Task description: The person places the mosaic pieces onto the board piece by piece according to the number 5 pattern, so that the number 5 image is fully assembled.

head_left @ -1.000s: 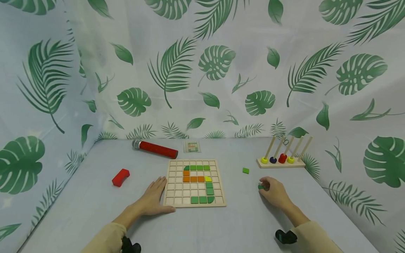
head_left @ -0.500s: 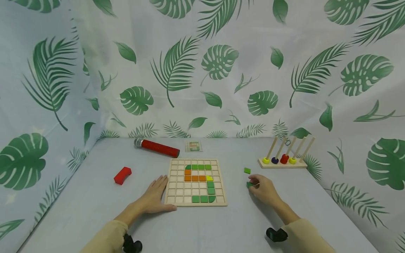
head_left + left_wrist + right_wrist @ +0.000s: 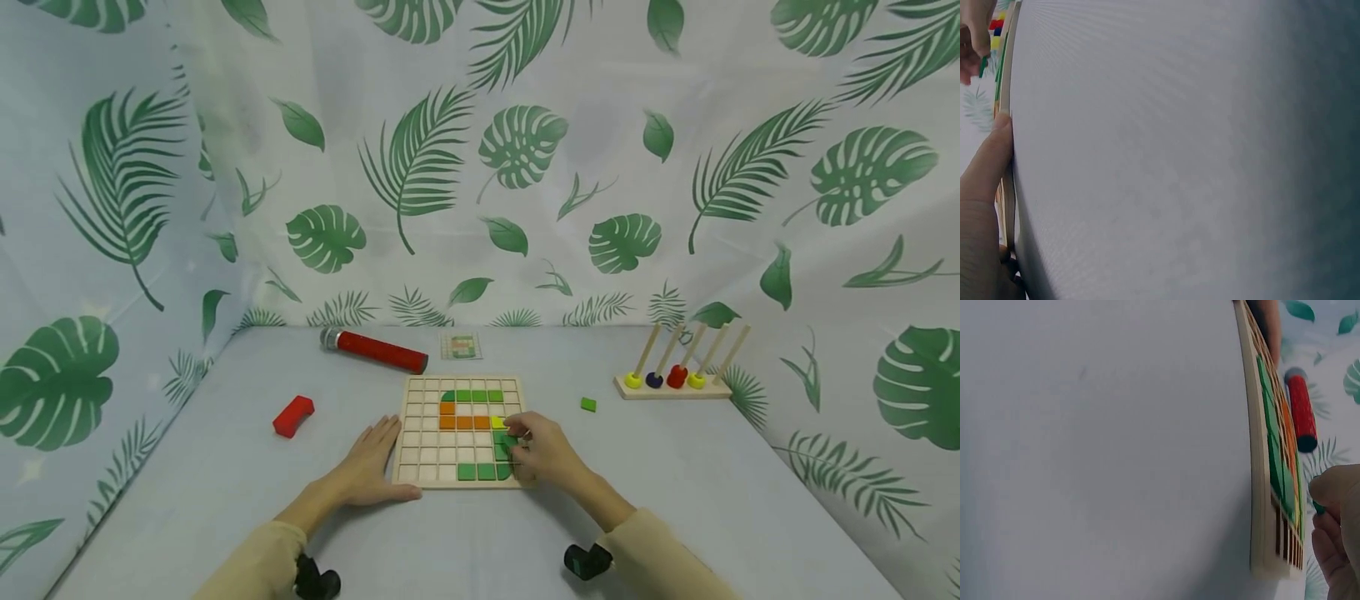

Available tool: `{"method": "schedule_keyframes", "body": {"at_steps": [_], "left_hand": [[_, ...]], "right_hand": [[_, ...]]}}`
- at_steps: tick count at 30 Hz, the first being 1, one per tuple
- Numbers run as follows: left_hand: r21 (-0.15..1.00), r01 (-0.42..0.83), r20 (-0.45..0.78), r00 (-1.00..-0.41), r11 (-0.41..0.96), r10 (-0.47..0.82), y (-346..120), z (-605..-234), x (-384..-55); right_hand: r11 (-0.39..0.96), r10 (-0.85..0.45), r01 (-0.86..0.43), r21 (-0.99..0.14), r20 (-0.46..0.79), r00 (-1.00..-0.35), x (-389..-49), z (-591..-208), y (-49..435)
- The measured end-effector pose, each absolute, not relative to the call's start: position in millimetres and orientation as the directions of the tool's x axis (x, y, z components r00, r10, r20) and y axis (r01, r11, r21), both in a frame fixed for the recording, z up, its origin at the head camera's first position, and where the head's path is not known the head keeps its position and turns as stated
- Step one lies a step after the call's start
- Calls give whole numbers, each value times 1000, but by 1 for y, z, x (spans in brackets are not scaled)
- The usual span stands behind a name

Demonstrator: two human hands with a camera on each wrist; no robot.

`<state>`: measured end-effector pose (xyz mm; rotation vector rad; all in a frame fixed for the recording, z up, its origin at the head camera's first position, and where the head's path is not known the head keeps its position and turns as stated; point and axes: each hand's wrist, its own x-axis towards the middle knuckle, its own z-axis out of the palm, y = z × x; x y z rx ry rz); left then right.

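A wooden grid board [image 3: 420, 457] lies in the middle of the table, with green, orange and yellow tiles set in some of its cells. My left hand [image 3: 362, 468] rests with spread fingers against the board's left edge, its thumb at the near corner. Over the board's right side, my right hand [image 3: 551, 454] pinches a small green tile [image 3: 984, 66] between thumb and fingers. The right wrist view shows that green tile [image 3: 1317, 507] edge-on, partly hidden by the fingers. Another loose green tile [image 3: 588, 404] lies on the table to the right of the board.
Behind the board are a red tube with a silvery end [image 3: 381, 351] and a small pattern card [image 3: 461, 346]. A red arched block [image 3: 293, 416] lies at left. At the back right stands a wooden peg rack [image 3: 675, 392] with coloured beads.
My right hand has carried the green tile leftward from the table's right side to over the board. The left hand keeps its place at the board's edge.
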<state>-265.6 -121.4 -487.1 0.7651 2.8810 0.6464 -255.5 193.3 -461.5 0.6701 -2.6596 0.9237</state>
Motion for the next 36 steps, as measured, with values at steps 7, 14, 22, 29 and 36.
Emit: {"method": "schedule_keyframes", "body": {"at_steps": [7, 14, 22, 29, 36], "left_hand": [[423, 447, 16, -873, 788, 487, -123, -490, -265], [426, 444, 9, -873, 789, 487, -123, -491, -267], [426, 448, 2, -869, 786, 495, -123, -489, -267], [435, 455, 15, -867, 777, 499, -123, -488, -267], [426, 455, 13, -867, 782, 498, -122, -487, -266]], "right_hand": [[657, -428, -555, -511, 353, -832, -255, -463, 161], [598, -523, -605, -526, 315, -792, -247, -466, 137], [598, -555, -611, -519, 281, -782, -245, -471, 123], [619, -548, -592, -517, 255, -796, -245, -471, 117], [628, -535, -575, -524, 247, -808, -245, -470, 116]]}}
